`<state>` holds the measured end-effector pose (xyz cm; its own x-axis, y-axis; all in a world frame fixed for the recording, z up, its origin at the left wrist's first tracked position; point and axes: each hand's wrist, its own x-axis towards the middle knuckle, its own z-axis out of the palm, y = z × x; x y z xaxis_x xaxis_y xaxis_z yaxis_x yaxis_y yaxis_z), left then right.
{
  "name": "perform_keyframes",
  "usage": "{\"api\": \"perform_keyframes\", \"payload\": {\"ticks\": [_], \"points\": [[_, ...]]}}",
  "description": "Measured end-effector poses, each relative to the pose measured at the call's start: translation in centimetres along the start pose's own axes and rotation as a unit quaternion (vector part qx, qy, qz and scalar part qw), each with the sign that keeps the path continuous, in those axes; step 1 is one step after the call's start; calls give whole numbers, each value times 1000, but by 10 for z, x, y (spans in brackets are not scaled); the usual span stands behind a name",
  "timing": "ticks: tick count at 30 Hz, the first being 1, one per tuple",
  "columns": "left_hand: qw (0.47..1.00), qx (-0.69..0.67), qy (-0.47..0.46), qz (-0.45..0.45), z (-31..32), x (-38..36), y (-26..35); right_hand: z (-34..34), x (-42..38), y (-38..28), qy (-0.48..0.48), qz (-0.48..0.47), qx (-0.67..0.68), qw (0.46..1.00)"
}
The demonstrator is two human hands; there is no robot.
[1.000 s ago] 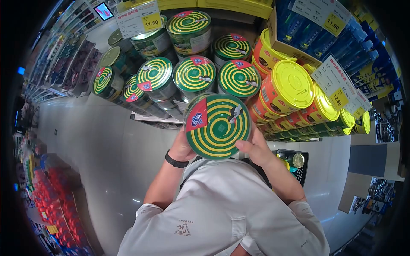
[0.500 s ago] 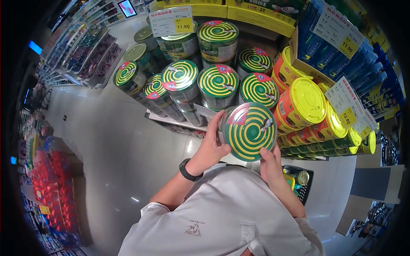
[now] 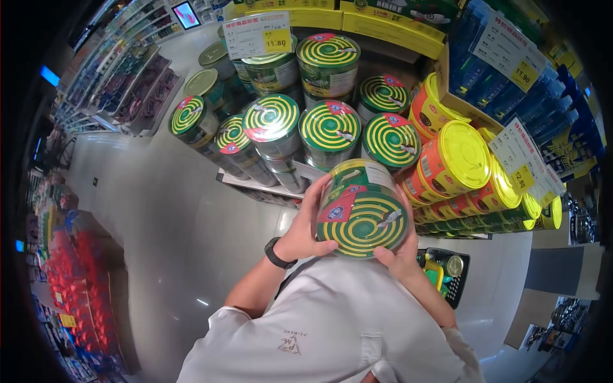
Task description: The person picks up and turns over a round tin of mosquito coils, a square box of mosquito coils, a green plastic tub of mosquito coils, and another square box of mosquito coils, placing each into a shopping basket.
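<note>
Between my two hands is a mosquito coil tin (image 3: 362,220) with a green and yellow spiral lid and a red label patch. It is tilted, so both the lid and part of the printed side face me. My left hand (image 3: 305,225), with a black band at the wrist, is wrapped around the tin's left side, thumb on the lid edge. Around the right side curls my right hand (image 3: 402,255), its thumb near the lid's lower rim. Just beyond the held tin stand stacked tins of the same kind (image 3: 329,133).
Orange tubs with yellow lids (image 3: 463,156) are stacked at right, beside blue bottles (image 3: 491,70). Price cards (image 3: 257,36) stick up over the stacks. A black basket (image 3: 456,293) holding goods is by my right arm. Red packages (image 3: 80,281) are piled at left.
The tin has been tilted and turned in my hands, so its printed side now shows and the red patch sits lower left. Both hands still hold it.
</note>
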<state>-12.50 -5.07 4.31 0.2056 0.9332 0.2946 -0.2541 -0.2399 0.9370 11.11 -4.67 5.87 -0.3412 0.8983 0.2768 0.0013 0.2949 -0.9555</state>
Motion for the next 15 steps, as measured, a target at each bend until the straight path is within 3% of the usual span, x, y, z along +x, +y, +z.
{"api": "perform_keyframes", "payload": {"ticks": [3, 11, 13, 15], "points": [[999, -5, 16, -27, -5, -4, 1, 8, 3, 3, 0, 30, 62, 998], [993, -82, 60, -60, -11, 2, 5, 19, 8, -1, -26, 37, 45, 998], [962, -203, 136, -122, -13, 5, 7, 16, 10, -6, -19, 28, 46, 998], [933, -266, 192, -149, -18, 16, 12, 12, 10, -7, -60, -18, -64, 996]]}}
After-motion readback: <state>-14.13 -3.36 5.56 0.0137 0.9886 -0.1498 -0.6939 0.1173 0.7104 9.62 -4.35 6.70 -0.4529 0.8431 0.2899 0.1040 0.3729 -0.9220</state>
